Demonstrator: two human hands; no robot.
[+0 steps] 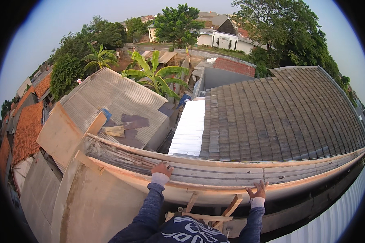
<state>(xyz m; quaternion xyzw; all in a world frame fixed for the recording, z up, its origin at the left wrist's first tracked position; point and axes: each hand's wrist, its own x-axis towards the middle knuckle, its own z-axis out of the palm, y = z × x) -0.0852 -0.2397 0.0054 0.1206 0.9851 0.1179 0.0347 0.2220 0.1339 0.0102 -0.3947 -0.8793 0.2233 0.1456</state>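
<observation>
A long formwork trough (296, 174) with wooden side boards and thin steel rods lying inside runs across the view below me. My left hand (162, 170) is closed over the near board's edge, left of centre, with its fingertips just inside the trough. My right hand (257, 190) rests on the same board (221, 188) farther right, its fingers spread apart over the edge. Short wooden props (232, 206) stand under the board between my forearms. A concrete slab (99, 196) lies at the lower left, beside the trough's end.
A dark tiled roof (284, 117) and white metal sheet (187, 127) lie beyond the trough. Left are a corrugated roof (138, 97), an upright plywood panel (61, 135) and orange-tiled roofs (28, 129). A long drop shows along the lower right, above ribbed metal sheeting (320, 222).
</observation>
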